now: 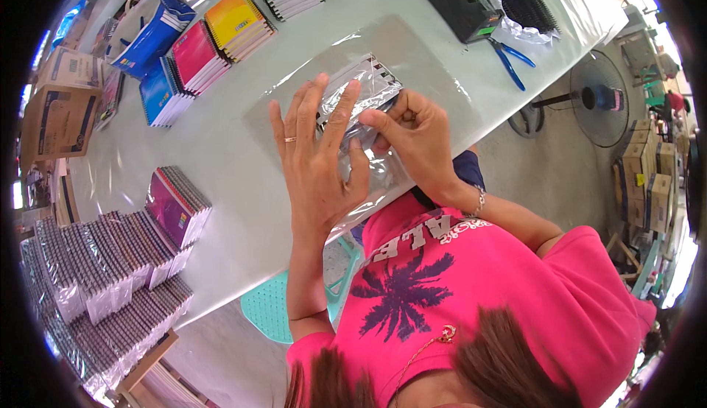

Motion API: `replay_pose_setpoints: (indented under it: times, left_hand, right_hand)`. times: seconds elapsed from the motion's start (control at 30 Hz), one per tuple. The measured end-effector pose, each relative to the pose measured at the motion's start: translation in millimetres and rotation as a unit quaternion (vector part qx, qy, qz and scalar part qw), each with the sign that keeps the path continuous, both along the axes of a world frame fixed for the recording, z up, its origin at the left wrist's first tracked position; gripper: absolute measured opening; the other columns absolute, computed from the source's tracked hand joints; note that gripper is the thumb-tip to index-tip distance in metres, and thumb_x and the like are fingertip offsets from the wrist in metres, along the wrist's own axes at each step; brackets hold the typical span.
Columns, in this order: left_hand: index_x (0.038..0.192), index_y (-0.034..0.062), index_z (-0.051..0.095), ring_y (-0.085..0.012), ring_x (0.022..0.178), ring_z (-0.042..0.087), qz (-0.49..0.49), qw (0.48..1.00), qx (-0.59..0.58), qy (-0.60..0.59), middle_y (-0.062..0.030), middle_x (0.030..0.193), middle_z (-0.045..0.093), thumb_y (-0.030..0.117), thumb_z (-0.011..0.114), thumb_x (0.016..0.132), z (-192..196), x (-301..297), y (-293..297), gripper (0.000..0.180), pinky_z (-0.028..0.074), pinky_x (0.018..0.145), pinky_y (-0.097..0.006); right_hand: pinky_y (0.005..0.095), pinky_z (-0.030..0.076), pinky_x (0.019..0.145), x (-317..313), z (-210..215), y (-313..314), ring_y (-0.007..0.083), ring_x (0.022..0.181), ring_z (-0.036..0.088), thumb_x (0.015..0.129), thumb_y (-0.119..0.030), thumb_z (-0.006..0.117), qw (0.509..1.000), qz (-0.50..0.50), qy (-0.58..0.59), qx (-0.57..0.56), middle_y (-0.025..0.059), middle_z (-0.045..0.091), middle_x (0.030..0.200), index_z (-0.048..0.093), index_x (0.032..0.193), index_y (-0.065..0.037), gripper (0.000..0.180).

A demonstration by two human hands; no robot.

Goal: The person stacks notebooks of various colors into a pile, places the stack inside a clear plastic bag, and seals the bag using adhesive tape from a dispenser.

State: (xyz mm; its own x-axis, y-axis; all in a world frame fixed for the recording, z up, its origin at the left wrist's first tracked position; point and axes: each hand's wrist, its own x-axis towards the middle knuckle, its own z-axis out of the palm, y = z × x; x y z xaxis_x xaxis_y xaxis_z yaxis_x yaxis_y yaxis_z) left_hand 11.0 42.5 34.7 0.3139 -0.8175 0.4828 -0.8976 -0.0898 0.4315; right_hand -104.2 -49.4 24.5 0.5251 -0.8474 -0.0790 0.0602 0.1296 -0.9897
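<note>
A small spiral notebook (359,76) in clear plastic wrap lies on the table in front of me, largely covered by my hands. My left hand (318,150) rests over its left side, fingers spread, with the thumb touching the wrap. At the notebook's near right corner, my right hand (416,132) pinches the clear plastic wrap (377,159) between thumb and curled fingers. Its fingertips are partly hidden. Beneath the notebook is a larger transparent plastic sheet (434,65), flat on the tabletop.
Blue, pink, yellow and green notebook stacks line the far left, beside a blue box (147,40). Many wrapped notebooks (110,261) are piled at left. Far right hold a black tape dispenser (456,6), blue-handled pliers (509,62) and black binding coils (524,3). A fan (598,99) stands beyond the table's right edge.
</note>
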Motion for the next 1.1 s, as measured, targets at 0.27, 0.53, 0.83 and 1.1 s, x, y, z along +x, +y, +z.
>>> replay_pose_setpoints:
  times: [0.27,0.53,0.83,1.1]
  left_hand:
    - [0.128,0.0118,0.058,-0.0320,0.116,0.051,-0.029,0.998,0.039,0.048,-0.0140,0.122,0.056,0.019,0.071,0.075,28.3,8.7,-18.9,0.054,0.029,0.107,-0.047]
    - [0.136,0.0108,0.050,-0.0359,0.108,0.054,-0.037,0.997,0.064,-0.010,-0.0182,0.122,0.055,0.023,0.073,0.075,54.9,16.1,-8.2,0.067,0.042,0.095,-0.041]
    - [0.139,0.0114,0.045,-0.0331,0.117,0.050,0.219,0.965,0.085,-0.119,-0.0126,0.128,0.051,0.009,0.068,0.079,113.1,38.0,103.2,0.064,0.039,0.102,-0.043]
    - [0.132,0.0080,0.045,-0.0328,0.132,0.038,0.366,0.912,0.034,-0.180,-0.0125,0.135,0.045,0.006,0.065,0.081,-7.4,101.7,199.0,0.055,0.018,0.113,-0.056]
  right_hand:
    - [0.0301,0.033,0.047,-17.4,-57.8,-17.4,0.0087,0.051,0.037,0.075,-0.015,0.080,0.976,0.013,0.148,-0.161,0.0028,0.045,0.054,0.051,0.066,-0.003,0.033]
    - [0.0402,0.042,0.078,-47.7,-41.3,-59.3,0.0301,0.086,0.053,0.076,-0.020,0.075,0.859,0.035,0.197,-0.472,0.0132,0.057,0.097,0.062,0.092,-0.006,0.025]
    - [0.0473,0.028,0.102,-78.4,-50.5,-57.5,0.0322,0.120,0.041,0.075,-0.018,0.074,0.831,0.092,0.345,-0.425,0.0109,0.046,0.128,0.063,0.112,-0.016,0.039]
    - [0.0465,0.027,0.105,-82.1,-54.3,-63.9,0.0315,0.122,0.041,0.076,-0.015,0.072,0.840,0.082,0.335,-0.419,0.0099,0.046,0.128,0.065,0.110,-0.016,0.034]
